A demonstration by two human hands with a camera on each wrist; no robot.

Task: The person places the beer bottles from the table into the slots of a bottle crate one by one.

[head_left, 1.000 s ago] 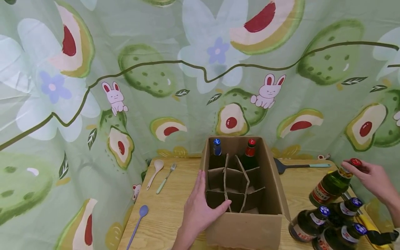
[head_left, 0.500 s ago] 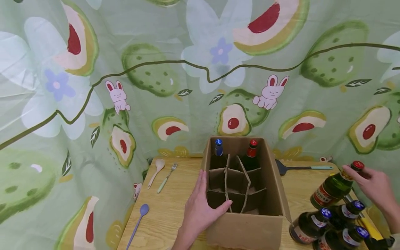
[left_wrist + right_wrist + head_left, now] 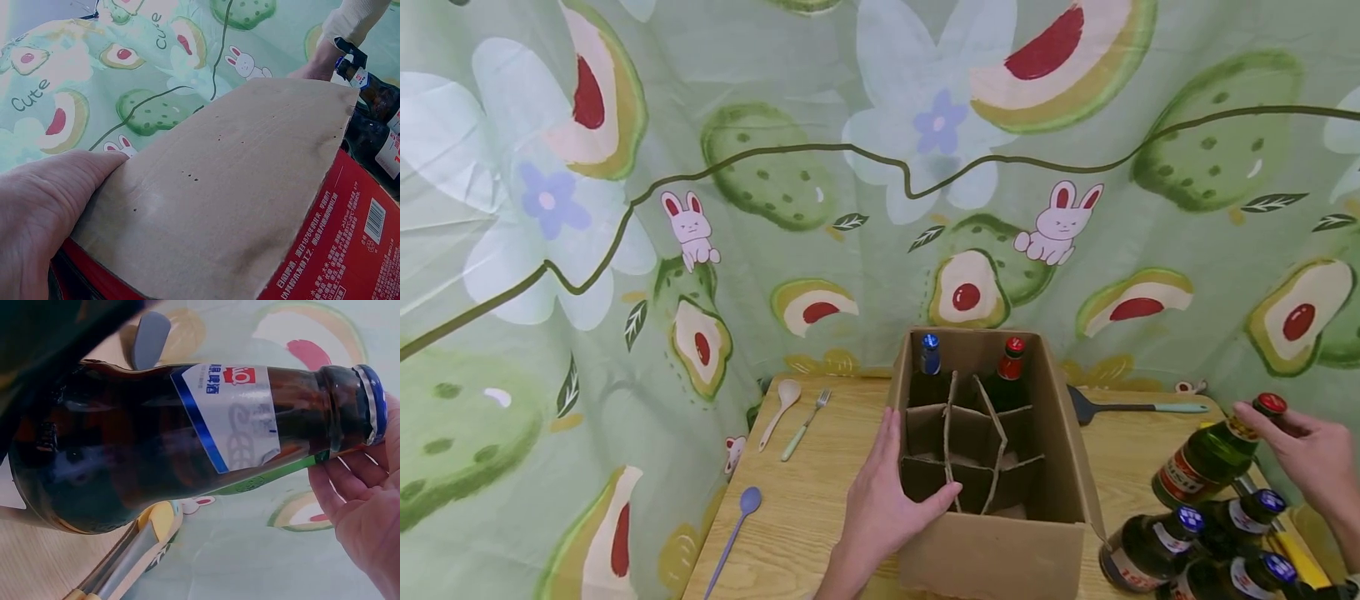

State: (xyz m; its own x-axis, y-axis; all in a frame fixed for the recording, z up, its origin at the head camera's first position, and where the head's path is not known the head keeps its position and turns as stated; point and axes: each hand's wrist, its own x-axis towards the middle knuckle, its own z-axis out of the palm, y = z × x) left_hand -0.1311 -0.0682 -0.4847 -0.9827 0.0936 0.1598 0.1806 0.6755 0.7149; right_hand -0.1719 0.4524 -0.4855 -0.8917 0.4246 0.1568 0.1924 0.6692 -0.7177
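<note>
A cardboard box with crossed dividers stands in the middle of the table. My left hand rests on its near left corner, fingers straight along the side and thumb over the front rim. In its back row are a blue-capped bottle and a red-capped bottle. To the right, my right hand grips the neck of a green beer bottle just under its red cap. In the right wrist view a brown beer bottle with a blue cap hides most of the green one.
Several blue-capped brown bottles crowd the right front, beside the box's side flap. A spatula lies behind them. On the left lie a pale spoon, a fork and a blue spoon. A patterned curtain hangs at the back.
The head view has shifted slightly, so everything sits a little further right. Both hands keep their places, the left on the box and the right on the green bottle's neck.
</note>
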